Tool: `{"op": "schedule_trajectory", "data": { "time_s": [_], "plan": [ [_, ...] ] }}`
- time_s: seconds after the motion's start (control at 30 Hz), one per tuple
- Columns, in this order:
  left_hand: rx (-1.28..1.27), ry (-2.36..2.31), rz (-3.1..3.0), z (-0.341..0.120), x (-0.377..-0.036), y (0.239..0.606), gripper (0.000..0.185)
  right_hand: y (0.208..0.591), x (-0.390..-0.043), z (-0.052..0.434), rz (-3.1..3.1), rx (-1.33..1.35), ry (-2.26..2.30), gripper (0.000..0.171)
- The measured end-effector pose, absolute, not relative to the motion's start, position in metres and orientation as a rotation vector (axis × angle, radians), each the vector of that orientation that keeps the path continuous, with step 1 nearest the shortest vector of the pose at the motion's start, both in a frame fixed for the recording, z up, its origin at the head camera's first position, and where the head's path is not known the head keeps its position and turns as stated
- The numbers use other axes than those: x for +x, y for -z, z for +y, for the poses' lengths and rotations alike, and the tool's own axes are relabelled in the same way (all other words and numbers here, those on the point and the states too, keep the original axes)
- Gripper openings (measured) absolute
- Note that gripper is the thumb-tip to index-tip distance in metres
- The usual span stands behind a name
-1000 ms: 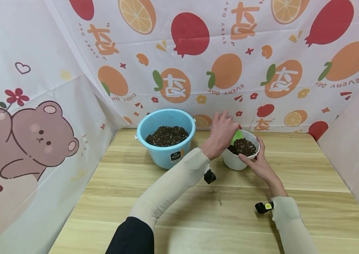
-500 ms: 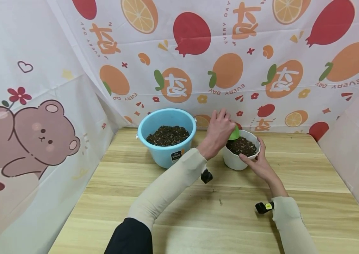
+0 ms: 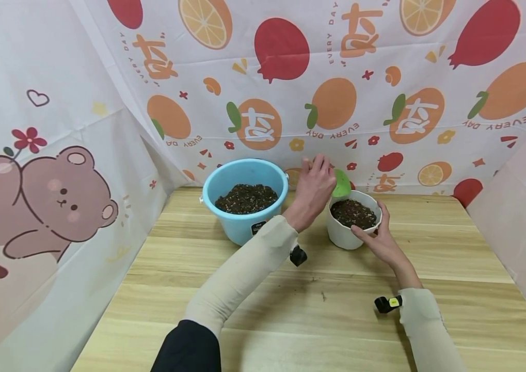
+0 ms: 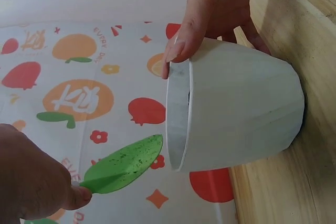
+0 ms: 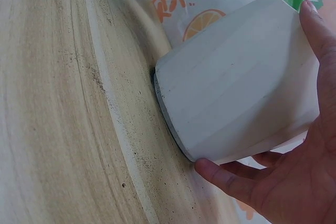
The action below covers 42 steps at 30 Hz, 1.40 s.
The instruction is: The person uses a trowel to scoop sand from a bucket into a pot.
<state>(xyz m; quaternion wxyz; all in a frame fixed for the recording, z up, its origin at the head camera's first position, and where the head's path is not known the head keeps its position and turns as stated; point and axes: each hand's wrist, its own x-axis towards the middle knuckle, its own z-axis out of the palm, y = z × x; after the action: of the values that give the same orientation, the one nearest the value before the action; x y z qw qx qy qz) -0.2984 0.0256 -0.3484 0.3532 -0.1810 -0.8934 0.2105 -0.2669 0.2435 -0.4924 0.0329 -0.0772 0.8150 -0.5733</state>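
My left hand (image 3: 313, 188) grips a small garden trowel with a green blade (image 3: 340, 183), which is raised at the left rear rim of a white plant pot (image 3: 343, 235). In the left wrist view, crumbs of soil speckle the trowel blade (image 4: 126, 166), and its tip points at the pot's mouth. Dark soil (image 3: 353, 213) fills much of the pot, which stands upright on the table. My right hand (image 3: 380, 240) holds the pot from the right, thumb at the rim. From the right wrist view, a finger (image 5: 210, 174) reaches down by the pot's base.
A light blue bucket (image 3: 232, 227) partly filled with dark soil (image 3: 246, 199) stands left of the pot, partly behind my left forearm. Bits of soil lie on the wooden table (image 3: 337, 320). A printed fabric backdrop (image 3: 286, 119) rises right behind both containers.
The trowel blade has come up out of the pot's soil to above the rim. My left hand has shifted left with it; the right hand and pot stay put.
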Motion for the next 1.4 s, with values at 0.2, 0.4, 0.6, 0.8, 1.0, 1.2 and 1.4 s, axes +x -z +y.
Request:
{"op": "schedule_trajectory", "data": {
  "time_s": [0.2,0.4,0.6,0.8,1.0,1.2,1.4],
  "plan": [
    [-0.429,-0.514,-2.311,0.019,-0.299,0.348,0.030,0.493,-0.267,0.243,2.505,-0.231,1.767,0.105],
    [-0.453,-0.467,-2.389,0.015,-0.298,0.345,0.024,0.493,-0.266,0.244,2.504,-0.206,1.747,0.107],
    [-0.460,-0.402,-2.513,0.012,-0.299,0.340,0.021,0.492,-0.267,0.243,2.501,-0.218,1.761,0.105],
    [-0.464,-0.374,-2.564,0.008,-0.300,0.343,0.024,0.493,-0.266,0.245,2.504,-0.210,1.743,0.107],
    [-0.432,-0.344,-2.589,0.001,-0.301,0.343,0.022,0.493,-0.269,0.246,2.502,-0.229,1.758,0.106],
    [-0.417,-0.250,-2.659,-0.008,-0.300,0.342,0.013,0.493,-0.268,0.247,2.507,-0.222,1.746,0.106],
    [-0.386,-0.250,-2.685,-0.017,-0.301,0.337,0.018,0.493,-0.267,0.246,2.504,-0.244,1.765,0.105]
  ]
}}
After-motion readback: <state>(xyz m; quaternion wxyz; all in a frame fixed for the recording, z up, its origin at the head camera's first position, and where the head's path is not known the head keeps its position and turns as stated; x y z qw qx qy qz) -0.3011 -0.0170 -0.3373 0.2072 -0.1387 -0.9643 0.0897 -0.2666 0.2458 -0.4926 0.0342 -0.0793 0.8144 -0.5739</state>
